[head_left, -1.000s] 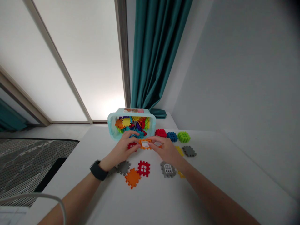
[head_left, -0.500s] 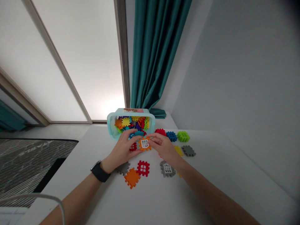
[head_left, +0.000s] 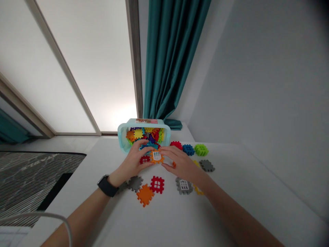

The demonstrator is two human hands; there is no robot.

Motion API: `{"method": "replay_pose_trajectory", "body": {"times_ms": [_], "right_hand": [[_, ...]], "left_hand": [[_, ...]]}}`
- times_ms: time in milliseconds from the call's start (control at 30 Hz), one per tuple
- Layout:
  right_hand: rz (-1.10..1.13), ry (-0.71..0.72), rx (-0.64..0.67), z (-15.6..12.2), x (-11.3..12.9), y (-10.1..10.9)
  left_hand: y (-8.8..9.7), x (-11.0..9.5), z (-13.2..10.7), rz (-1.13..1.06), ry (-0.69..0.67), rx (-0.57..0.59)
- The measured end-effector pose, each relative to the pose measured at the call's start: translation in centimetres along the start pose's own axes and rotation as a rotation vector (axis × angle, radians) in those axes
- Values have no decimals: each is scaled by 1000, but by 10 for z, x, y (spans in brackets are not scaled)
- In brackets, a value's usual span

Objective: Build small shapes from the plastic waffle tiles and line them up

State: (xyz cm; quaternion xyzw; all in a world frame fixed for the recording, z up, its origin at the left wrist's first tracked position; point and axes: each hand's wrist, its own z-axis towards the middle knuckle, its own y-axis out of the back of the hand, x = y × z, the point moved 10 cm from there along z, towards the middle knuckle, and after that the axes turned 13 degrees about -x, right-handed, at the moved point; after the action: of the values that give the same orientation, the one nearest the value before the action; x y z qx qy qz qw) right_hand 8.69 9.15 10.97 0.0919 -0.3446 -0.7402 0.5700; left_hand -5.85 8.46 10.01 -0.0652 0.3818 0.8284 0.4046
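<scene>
My left hand (head_left: 137, 158), a dark watch on its wrist, is closed around an assembly of interlocking building tiles. In that assembly are a blue tile (head_left: 149, 146), a red window tile (head_left: 145, 159) and an orange tile with a white window (head_left: 156, 156). My right hand (head_left: 179, 162) grips the right edge of the orange tile between thumb and fingers. The held tiles are just in front of the light-blue bin (head_left: 120, 140). How the pieces join at the back is hidden by my fingers.
Loose on the white table (head_left: 164, 219) lie an orange tile (head_left: 145, 195), a red window tile (head_left: 157, 185), a grey window tile (head_left: 184, 185) and a dark grey tile (head_left: 207, 165). Red, blue (head_left: 188, 150) and green cubes (head_left: 201, 150) stand at the back right. A cable (head_left: 51, 215) curves at lower left.
The held assembly has shifted slightly left and up. My right hand's fingers have spread along the orange tile's right side, its thumb now lower.
</scene>
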Motion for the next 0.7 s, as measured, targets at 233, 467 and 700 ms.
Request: {"method": "replay_pose_trajectory", "body": {"times_ms": [233, 467, 700], "right_hand": [[-19, 26, -52, -1, 2, 2], [340, -430, 64, -3, -22, -13], [491, -648, 104, -11, -32, -24]], "left_hand": [[-1, 0, 0, 4, 7, 10], [5, -11, 2, 47, -44, -24], [0, -7, 3, -53, 81, -42]]}}
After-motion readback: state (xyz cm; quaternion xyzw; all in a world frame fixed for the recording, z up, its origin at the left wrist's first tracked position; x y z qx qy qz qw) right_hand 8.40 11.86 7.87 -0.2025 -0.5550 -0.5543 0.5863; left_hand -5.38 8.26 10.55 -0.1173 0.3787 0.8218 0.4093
